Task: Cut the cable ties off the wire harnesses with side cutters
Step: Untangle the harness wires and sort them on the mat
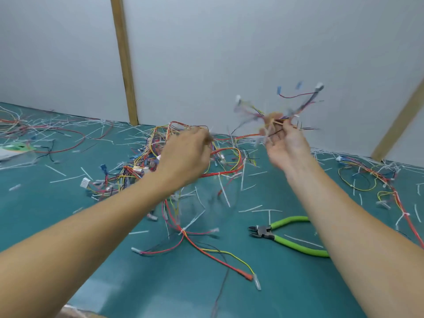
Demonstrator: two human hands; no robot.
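Hands are working bare while the side cutters (pixel 282 235) are lying unheld on the green mat (pixel 80 203): left hand (pixel 183 157) gripping a tangled harness (pixel 183 216), right hand (pixel 284 143) pinching a smaller wire bundle (pixel 296 109) aloft, seemingly to pull them apart before cutting.

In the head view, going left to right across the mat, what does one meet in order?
Green-and-white paper → tangled harness pile → left hand gripping wires → right hand holding a raised harness → green-handled side cutters lying on the mat → another harness at the right edge.
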